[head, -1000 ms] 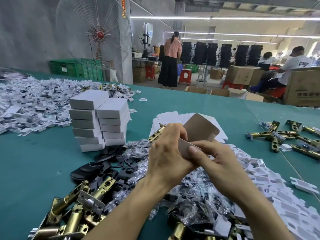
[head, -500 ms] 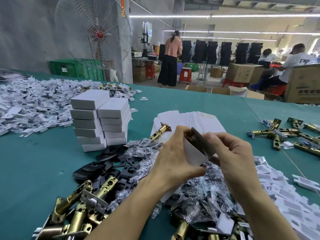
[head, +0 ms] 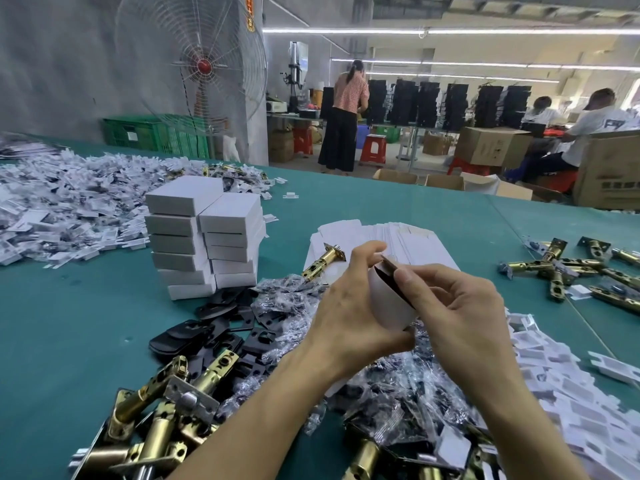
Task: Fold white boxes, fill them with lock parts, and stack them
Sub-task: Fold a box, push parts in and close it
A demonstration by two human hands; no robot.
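The half-folded white cardboard box (head: 389, 303) is held above the teal counter (head: 69, 323) at centre. The left hand (head: 349, 306) has its grip curled round it and the right hand (head: 460, 306) pinches its flap; it looks not yet filled. Stacked finished white boxes (head: 204, 237) stand at ten o'clock, with flat white blanks (head: 415, 244) at twelve and brass latches (head: 156, 407) at seven.

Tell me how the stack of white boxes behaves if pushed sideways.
The stack of white boxes would probably topple rather than slide: it stands several boxes tall in two narrow columns. The right column sits skewed, so its upper boxes may shift first. The teal table cover looks cloth-like and may grip the bottom boxes.
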